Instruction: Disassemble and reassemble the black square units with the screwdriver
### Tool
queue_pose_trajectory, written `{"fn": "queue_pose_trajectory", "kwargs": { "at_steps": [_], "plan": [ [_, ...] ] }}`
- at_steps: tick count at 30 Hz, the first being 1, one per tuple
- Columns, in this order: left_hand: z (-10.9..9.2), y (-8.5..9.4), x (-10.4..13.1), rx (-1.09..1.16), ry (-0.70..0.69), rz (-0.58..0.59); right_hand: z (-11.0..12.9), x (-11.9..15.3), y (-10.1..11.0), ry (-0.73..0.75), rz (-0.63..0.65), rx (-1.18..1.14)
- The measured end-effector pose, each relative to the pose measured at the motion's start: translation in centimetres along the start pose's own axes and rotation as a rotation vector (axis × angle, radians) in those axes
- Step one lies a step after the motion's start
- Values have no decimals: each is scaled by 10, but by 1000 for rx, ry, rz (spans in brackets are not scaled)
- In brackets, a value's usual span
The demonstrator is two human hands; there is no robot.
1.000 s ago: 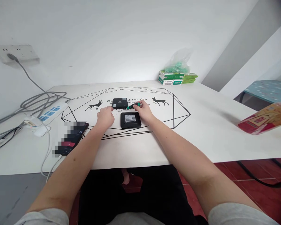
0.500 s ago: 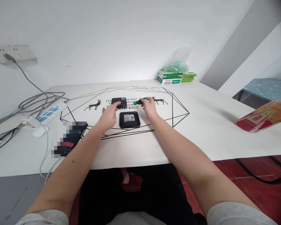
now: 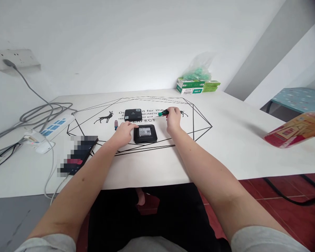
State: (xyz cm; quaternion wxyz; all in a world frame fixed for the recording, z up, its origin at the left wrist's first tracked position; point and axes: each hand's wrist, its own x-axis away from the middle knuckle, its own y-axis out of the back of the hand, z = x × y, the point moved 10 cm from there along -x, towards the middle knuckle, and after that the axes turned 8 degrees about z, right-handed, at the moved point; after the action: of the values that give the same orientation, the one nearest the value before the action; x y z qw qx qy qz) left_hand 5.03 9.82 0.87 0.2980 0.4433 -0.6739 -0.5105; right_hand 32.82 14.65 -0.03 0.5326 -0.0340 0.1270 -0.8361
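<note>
My right hand (image 3: 174, 117) is closed around a screwdriver (image 3: 163, 113) with a green and black handle, held above the mat and pointing left. Its thin shaft barely shows. My left hand (image 3: 124, 133) holds nothing; its index finger reaches out and touches the upper left edge of a black square case (image 3: 145, 134). A white printed label lies in the recess of that case. Behind it rests a second flat black square piece (image 3: 133, 114) with small stickers. Just beyond my left hand lies a small tool with a pinkish handle (image 3: 116, 124), partly hidden.
A phone (image 3: 80, 155) lies at the left, near a white power strip (image 3: 56, 127) and coiled grey cables (image 3: 46, 110). Green and white boxes (image 3: 191, 86) stand by the wall under a plastic bag (image 3: 199, 68). A red and yellow package (image 3: 291, 132) sits at the right.
My left hand has moved back from the rear black piece to the near case's edge. My right hand has shifted slightly right with the screwdriver.
</note>
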Motion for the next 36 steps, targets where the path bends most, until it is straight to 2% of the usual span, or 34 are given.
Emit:
{"fn": "queue_pose_trajectory", "kwargs": {
  "at_steps": [3,7,11,17,22,29,36],
  "plan": [
    [1,4,1,20,6,-46,-1,-4,4,9,-15,14],
    [1,-5,0,5,5,52,-5,-10,8,1,-18,32],
    [4,6,0,62,11,-68,-5,-14,12,35,-19,47],
    [3,-14,-6,-21,-48,64,-4,-18,17,65,-23,107],
    [6,-13,-6,-44,-42,36,-5,-21,21,62,-33,132],
    [0,-12,-5,-81,-60,59,-3,-25,17,154,26,84],
    [0,-14,-4,-92,-56,87,-2,-25,12,170,57,86]
  ]
}}
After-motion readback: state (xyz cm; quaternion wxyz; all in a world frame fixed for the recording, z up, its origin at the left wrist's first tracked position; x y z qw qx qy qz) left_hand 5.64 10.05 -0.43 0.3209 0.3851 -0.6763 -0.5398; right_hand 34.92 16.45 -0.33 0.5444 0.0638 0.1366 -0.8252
